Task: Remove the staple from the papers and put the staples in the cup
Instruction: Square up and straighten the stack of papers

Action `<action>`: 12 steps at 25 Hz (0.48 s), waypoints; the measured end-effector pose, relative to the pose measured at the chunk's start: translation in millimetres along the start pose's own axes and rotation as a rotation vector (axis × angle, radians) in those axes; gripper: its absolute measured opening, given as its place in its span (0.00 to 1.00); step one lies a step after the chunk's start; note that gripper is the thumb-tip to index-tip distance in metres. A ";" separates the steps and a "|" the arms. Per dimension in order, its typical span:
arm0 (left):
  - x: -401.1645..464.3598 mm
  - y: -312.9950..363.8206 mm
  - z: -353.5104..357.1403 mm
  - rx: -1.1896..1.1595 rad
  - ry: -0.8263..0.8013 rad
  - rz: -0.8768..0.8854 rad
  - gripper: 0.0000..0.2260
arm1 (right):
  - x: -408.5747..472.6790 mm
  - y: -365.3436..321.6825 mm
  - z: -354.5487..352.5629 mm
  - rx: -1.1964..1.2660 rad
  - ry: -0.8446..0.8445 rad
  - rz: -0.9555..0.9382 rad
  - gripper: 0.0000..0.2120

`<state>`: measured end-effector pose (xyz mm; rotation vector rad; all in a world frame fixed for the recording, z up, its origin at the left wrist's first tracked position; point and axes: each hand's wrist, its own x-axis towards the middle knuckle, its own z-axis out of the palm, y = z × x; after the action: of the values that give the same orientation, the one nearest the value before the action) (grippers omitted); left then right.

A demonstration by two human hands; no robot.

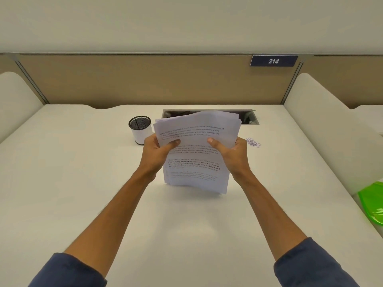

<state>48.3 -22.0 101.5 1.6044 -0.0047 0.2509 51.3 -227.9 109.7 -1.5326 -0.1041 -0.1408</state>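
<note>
Nearest, two forearms in dark blue sleeves reach forward over the white desk (pixel 83 162). They meet at the papers (pixel 196 162), a loose sheaf of printed sheets held upright with its bottom edge just above or on the desk; which of the two cannot be told.

The left hand (pixel 157 150) grips the left edge of the papers, thumb curled over the front sheet and the other fingers hidden behind. The right hand (pixel 230 152) grips the right edge the same way, thumb pressed on the print. The top corners fan apart a little, so the sheets look poorly aligned.

No staple can be made out on the papers; it is too small or hidden.

For this step, the sensible course seems to be to keep both grips firm but shallow, square the sheaf against the desk, then turn the bound corner into view before picking at anything. Pulling sheets apart blindly would risk tearing them.

Just beyond and left of the papers stands the cup (pixel 139 129), a white holder with a dark mesh rim, upright and near enough for an easy drop. Right of the papers, a small heap of purplish clips or staples (pixel 253 142) lies on the desk. Behind the papers is a cable slot (pixel 248 119), then the partition (pixel 145 79).
</note>
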 end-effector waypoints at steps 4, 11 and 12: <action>2.5 9.5 7.7 0.050 0.004 0.061 0.09 | 3.0 -5.3 -2.2 -0.029 0.023 -0.015 0.07; 5.4 8.2 -0.4 0.003 -0.063 0.021 0.08 | 3.7 -4.1 -12.2 -0.067 -0.005 -0.041 0.08; 4.4 4.2 -0.6 0.009 -0.075 -0.008 0.08 | 2.7 -0.6 -12.4 -0.062 -0.021 -0.027 0.07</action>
<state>51.8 -21.0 106.4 1.6222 -0.0551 0.1844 53.6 -240.4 110.2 -1.5956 -0.1379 -0.1510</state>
